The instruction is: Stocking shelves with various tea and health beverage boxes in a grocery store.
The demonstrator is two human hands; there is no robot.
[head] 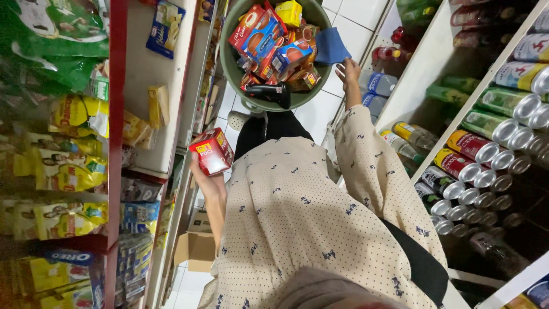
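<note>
Two hands in view, both the wearer's, seen from above in a narrow shop aisle.

Left hand [207, 171], left of frame centre: fingers closed around a small red carton [211, 151] with a yellow patch on its face, held at waist height just beside the edge of the left shelving.

Right hand [347, 70], upper centre-right: fingers curled at the rim of a round green basket [230, 57], beside a blue cloth [331, 46] that hangs over that rim. Whether the fingers grip the rim or the cloth, cannot tell.

Basket, top centre: heaped with red, blue, orange and yellow snack boxes [269, 34]; a black bottle-shaped item [269, 91] lies at its lower rim.

Shelving, left of frame: red-edged shelves [117, 114] carrying green, yellow and blue packets, stacked close together.

Shelving, right of frame: white shelves [457, 114] with rows of drink cans [486, 154] lying on their sides, ends outward; plastic bottles [394, 140] on the lower tiers nearer the floor.

Floor: white tile [349, 17], visible at top centre around the basket.

Lower left centre: an open brown cardboard box [194, 249] on the floor against the left shelving.

Centre: cream garment [297, 217] with small dark print, covering the wearer's body and both arms.
</note>
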